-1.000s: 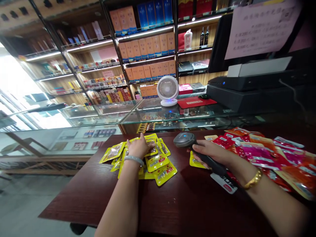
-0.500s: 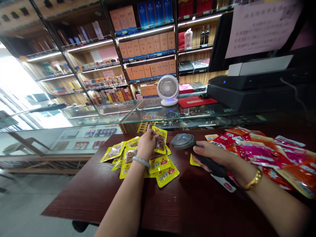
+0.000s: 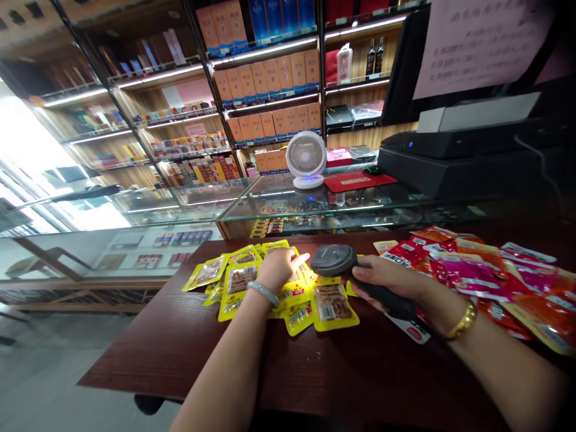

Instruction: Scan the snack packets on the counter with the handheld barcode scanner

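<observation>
yellow packets (image 3: 252, 282) lie left of the scanner (image 3: 335, 261), other packets (image 3: 486, 276) apparently right.

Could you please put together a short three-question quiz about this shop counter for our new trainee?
1. True or false: the right hand holds a barcode scanner.
2. Which colour are the snack packets under the left hand? A red, B yellow, C blue.
3. Fill in: one yellow packet lies barcode side up on the ____ table.

Key
1. True.
2. B, yellow; the red and orange packets lie on the right side.
3. Wooden.
</observation>
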A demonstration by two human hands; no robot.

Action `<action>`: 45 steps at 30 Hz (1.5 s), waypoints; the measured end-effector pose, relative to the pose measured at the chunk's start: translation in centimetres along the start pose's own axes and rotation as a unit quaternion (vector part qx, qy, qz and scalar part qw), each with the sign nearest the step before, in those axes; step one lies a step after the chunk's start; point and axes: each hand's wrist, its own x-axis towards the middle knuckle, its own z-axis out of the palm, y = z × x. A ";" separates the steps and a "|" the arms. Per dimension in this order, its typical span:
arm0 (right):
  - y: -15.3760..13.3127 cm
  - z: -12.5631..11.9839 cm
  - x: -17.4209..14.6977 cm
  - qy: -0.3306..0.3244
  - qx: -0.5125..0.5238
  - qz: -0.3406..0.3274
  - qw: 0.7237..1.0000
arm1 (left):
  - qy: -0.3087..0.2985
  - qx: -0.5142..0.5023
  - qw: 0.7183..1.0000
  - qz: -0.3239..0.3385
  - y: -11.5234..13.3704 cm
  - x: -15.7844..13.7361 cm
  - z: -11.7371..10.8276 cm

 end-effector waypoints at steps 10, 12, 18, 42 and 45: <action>-0.5 -0.6 -0.6 0.001 0.024 -0.001 1.000 | -0.072 0.088 0.983 0.143 3.6 -1.5 2.3; -0.7 -0.6 -0.6 0.003 0.024 0.004 1.000 | -0.070 0.072 0.989 0.111 3.6 -1.1 2.1; -0.8 -1.1 -0.8 0.018 0.021 0.017 0.999 | 0.002 -0.007 0.999 0.035 2.1 -0.5 0.3; -1.5 -1.2 -1.5 0.031 0.041 -0.014 0.999 | -0.018 -0.244 0.968 0.060 2.9 -0.6 -0.1; -0.7 -1.5 -1.1 0.020 0.036 -0.008 0.999 | 0.005 0.025 0.999 -0.027 0.2 -0.4 -1.1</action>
